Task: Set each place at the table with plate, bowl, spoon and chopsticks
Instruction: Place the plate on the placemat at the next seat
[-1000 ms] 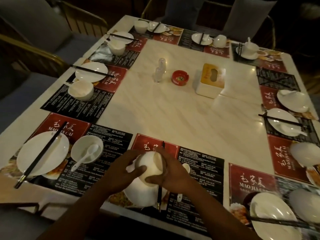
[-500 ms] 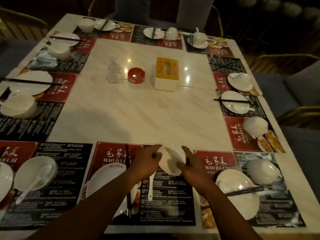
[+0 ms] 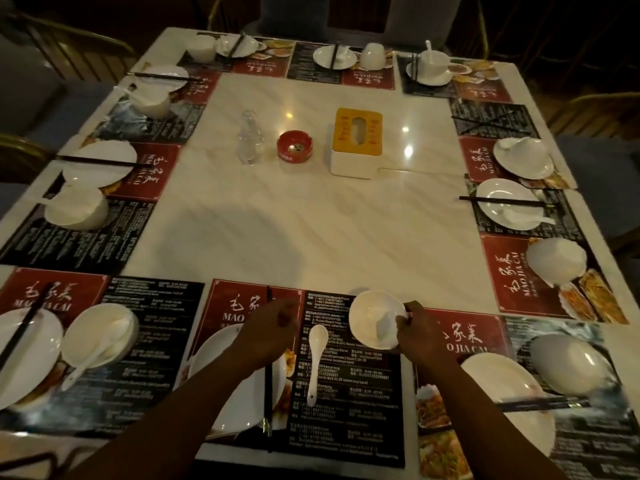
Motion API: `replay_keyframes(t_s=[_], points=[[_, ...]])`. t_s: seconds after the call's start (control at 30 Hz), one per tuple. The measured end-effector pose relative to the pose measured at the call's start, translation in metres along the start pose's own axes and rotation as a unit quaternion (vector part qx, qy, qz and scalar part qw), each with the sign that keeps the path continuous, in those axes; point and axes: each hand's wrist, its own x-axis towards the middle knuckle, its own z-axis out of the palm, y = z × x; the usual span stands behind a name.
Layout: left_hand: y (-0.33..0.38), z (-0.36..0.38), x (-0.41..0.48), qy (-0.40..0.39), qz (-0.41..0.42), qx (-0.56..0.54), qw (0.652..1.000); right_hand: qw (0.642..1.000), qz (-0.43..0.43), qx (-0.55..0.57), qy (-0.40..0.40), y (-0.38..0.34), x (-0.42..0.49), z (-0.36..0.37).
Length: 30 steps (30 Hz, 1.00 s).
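At the near middle place, my right hand [image 3: 417, 336] grips the right rim of a white bowl [image 3: 372, 315], which stands upright on the black half of the placemat [image 3: 349, 403]. My left hand [image 3: 270, 329] hovers apart from the bowl, loosely curled with nothing in it, above the far edge of the white plate [image 3: 232, 393]. Black chopsticks [image 3: 268, 396] lie lengthwise across the plate's right side and pass under that hand. A white spoon [image 3: 317, 355] lies on the mat between plate and bowl.
The left neighbour place has a plate [image 3: 24, 355], chopsticks and a bowl with a spoon [image 3: 102, 336]. To the right lie a plate [image 3: 502, 393] with chopsticks and an overturned bowl [image 3: 568, 363]. A tissue box [image 3: 356, 145], red ashtray [image 3: 295, 146] and clear bottle [image 3: 250, 138] stand mid-table.
The bowl, held in both hands over the plate, has been turned upright and set down right of the spoon. My left hand let go and drew back left. The view shifted right.
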Motion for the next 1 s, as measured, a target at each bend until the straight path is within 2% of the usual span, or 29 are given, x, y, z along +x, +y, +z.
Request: replay_keyframes(t_s=[0.27, 0.47, 0.53, 0.6, 0.67, 0.73, 0.87, 1.0], points=[[-0.041, -0.043, -0.012, 0.126, -0.043, -0.041, 0.99, 0.998, 0.048, 0.022, -0.023, -0.003, -0.001, 0.003], [-0.072, -0.063, -0.023, 0.158, -0.059, -0.035, 0.985, 0.994, 0.019, -0.109, 0.003, -0.019, -0.014, 0.003], [-0.082, -0.068, -0.025, 0.16, -0.057, -0.01, 0.985, 0.987, -0.007, -0.153, 0.052, -0.026, -0.019, 0.002], [-0.091, -0.073, -0.026, 0.169, -0.063, 0.025, 0.983, 0.968, -0.077, -0.199, 0.132, -0.036, -0.028, 0.002], [-0.097, -0.078, -0.027, 0.184, -0.069, 0.071, 0.978, 0.958, -0.152, -0.181, 0.163, -0.055, -0.043, 0.008], [-0.104, -0.084, -0.027, 0.19, -0.073, 0.107, 0.973, 0.966, -0.179, -0.155, 0.103, -0.077, -0.062, 0.024], [-0.12, -0.095, -0.026, 0.139, -0.088, 0.165, 0.972, 0.967, -0.153, -0.192, -0.067, -0.092, -0.095, 0.088], [-0.133, -0.1, -0.028, 0.062, -0.07, 0.195, 0.976, 0.976, -0.089, -0.169, -0.102, -0.075, -0.119, 0.139]])
